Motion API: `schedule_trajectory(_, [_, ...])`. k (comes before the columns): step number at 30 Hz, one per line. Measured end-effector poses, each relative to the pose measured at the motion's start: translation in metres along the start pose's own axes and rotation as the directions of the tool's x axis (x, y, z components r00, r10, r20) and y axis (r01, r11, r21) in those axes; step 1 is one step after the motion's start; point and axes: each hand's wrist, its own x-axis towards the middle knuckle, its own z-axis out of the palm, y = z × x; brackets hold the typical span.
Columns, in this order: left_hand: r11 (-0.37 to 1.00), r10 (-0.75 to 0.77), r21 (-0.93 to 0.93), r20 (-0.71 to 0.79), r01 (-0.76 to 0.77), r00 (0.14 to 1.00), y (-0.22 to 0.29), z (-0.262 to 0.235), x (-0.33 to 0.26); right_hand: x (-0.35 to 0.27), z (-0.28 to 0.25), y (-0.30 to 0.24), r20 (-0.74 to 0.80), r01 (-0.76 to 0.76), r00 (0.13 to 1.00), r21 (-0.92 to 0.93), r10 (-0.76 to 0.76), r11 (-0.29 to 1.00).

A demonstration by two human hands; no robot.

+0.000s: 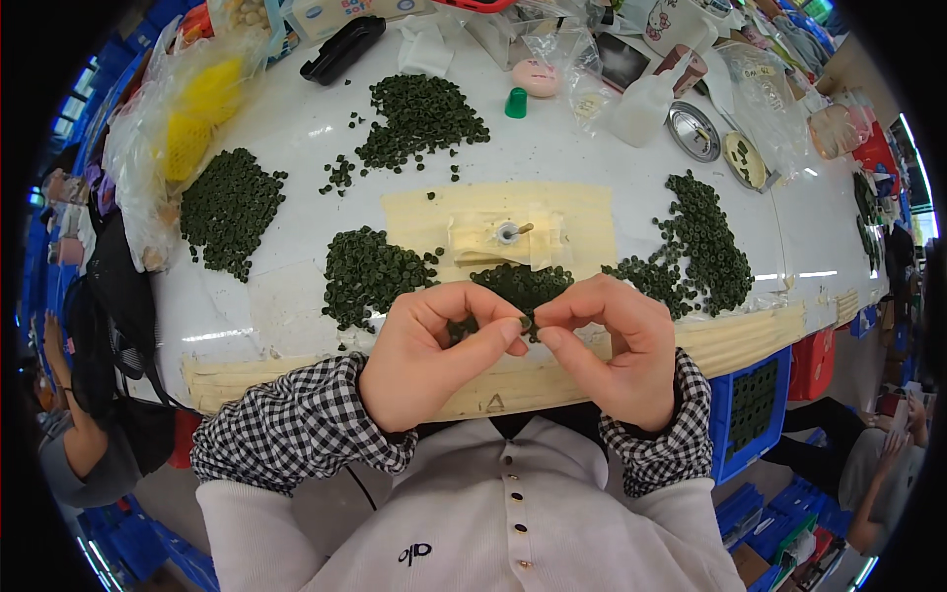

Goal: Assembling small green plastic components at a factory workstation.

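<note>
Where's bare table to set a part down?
White table bare between green cap and tan sheet; also right of the rightmost green pile. Crowded: far right, with white bottle, round tin and clear bags; and around left hand and right hand, where green pieces lie piled.

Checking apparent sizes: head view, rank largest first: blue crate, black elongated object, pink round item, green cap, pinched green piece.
1. Blue crate
2. Black elongated object
3. Pink round item
4. Green cap
5. Pinched green piece

Apparent size only, nearness aside.
</note>
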Motion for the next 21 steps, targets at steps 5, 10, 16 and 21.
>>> schedule_trajectory(5, [0.904,-0.24,-0.365,-0.004,0.222,0.971,0.015,-0.01,-0.005,0.002,-0.006,0.006,0.091,0.087,0.994,-0.296,-0.063,0.951])
schedule_trajectory(10, [0.887,-0.264,-0.417,-0.102,0.2,0.959,0.025,-0.032,-0.013,0.004,0.003,0.01,0.228,0.273,0.955,-0.434,-0.188,0.859])
schedule_trajectory(16, [0.905,-0.26,-0.4,-0.259,0.142,0.93,0.034,-0.043,-0.018,0.011,0.013,0.012,0.3,0.374,0.923,-0.55,-0.241,0.747])
schedule_trajectory(21, [0.869,-0.273,-0.474,-0.218,0.143,0.937,0.036,-0.045,-0.023,0.009,0.017,0.013,0.311,0.397,0.916,-0.612,-0.254,0.684])
